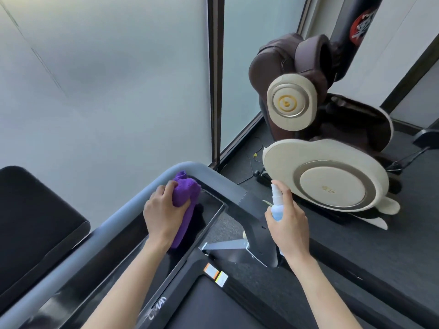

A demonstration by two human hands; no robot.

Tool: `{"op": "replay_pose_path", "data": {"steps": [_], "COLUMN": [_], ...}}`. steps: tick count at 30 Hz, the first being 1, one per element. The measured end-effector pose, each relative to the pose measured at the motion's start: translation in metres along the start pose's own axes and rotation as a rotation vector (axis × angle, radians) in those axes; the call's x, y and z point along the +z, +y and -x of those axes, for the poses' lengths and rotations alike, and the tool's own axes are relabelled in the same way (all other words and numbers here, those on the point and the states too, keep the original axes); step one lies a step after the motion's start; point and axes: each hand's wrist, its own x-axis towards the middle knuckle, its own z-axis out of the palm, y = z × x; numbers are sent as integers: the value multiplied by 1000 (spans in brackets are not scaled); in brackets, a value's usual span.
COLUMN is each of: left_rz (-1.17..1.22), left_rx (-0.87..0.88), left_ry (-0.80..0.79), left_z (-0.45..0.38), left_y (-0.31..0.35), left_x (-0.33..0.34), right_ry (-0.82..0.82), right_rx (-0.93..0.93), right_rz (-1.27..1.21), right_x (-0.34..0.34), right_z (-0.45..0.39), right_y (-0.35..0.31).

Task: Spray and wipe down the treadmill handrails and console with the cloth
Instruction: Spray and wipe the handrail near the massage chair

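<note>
My left hand (162, 211) grips a bunched purple cloth (185, 193) and presses it on the treadmill's glossy black console (209, 205), close to its far right corner. A grey handrail (133, 198) curves round the console's far edge, just beyond the cloth. My right hand (288, 224) holds a small spray bottle (277, 203) with a white nozzle and pale blue liquid. The bottle hangs upright in the air to the right of the console, above the dark right upright (256, 224), with a fingertip on top of its nozzle.
The treadmill belt (213, 309) runs below my arms. A brown and cream massage chair (327, 162) stands close on the right. Frosted glass panels with a dark post (216, 79) rise just past the handrail. A black padded object (33, 224) sits at the left.
</note>
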Motion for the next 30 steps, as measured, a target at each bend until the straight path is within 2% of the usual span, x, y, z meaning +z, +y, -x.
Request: {"op": "replay_pose_path", "data": {"steps": [3,5,10,15,20,22,24,27,30], "left_rz": [45,51,-20,29,-62,-120,-194,-142,-216], "left_rx": [-9,-44,-15,-47,231,253,158,-81,-114], "left_ry": [205,243,-66,-26,-75,-24,25,-56,-64], "left_z": [-34,-62,-75,-61,-44,-61,-87,-116,-103], "left_y": [10,16,12,45,59,42,16,-11,4], "left_x": [-5,1,53,85,88,79,67,52,63], "right_ry": [15,19,35,23,7,-1,13,31,24], "right_rx": [-5,-9,-10,-7,-18,-25,-47,-60,-37], "right_rz": [-4,-21,-26,-27,-44,-44,-42,-34,-39], "right_x": [-3,-6,-7,-4,-4,-3,-4,-3,0], "right_z": [-6,-10,-17,-23,-33,-37,-40,-41,-38], "right_y": [1,2,7,7,5,3,3,5,7]}}
